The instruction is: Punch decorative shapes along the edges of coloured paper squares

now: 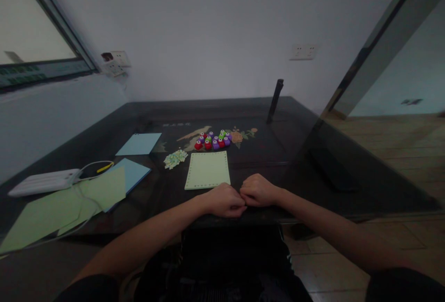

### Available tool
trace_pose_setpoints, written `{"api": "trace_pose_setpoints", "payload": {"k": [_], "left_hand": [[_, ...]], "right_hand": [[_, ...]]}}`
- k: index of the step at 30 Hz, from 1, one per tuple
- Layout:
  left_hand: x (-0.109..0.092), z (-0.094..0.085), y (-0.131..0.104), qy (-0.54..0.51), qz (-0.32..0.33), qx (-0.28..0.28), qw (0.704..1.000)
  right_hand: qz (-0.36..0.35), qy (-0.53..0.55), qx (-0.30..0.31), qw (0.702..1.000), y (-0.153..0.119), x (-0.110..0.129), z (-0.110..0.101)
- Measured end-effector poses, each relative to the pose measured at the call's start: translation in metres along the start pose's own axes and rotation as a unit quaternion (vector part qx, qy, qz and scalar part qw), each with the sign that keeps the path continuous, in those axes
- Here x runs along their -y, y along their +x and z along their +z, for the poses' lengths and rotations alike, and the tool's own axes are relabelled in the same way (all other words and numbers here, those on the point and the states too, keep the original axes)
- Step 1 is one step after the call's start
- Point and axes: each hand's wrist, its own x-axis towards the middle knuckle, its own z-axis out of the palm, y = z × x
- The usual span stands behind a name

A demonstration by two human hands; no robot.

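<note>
My left hand [225, 200] rests as a loose fist at the table's front edge, just below a pale green sheet [207, 170] with small marks along its border. Against it, knuckles touching, lies my right hand [257, 191], also curled into a fist. Nothing shows in either hand. Behind the sheet stands a cluster of small red, purple and green craft punches [216, 145], each with a white-ringed top. A heap of small pale paper pieces [175, 158] lies left of the sheet's upper corner.
On the left are a light blue sheet [139, 144], larger green sheets [66, 204], a blue pad [134, 172] and a white power strip [47, 182] with a cable. A black upright post [275, 101] stands at the back right. A dark flat object [330, 170] lies right.
</note>
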Motion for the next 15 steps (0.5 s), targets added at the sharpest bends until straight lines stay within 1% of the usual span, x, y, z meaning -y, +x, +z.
{"api": "trace_pose_setpoints", "payload": {"k": [15], "left_hand": [[-0.0005,0.0019,-0.0001,-0.002,-0.019,0.003,1.000]], "right_hand": [[0.008,0.008,0.012,1.000,-0.0009,-0.0014,0.0023]]}}
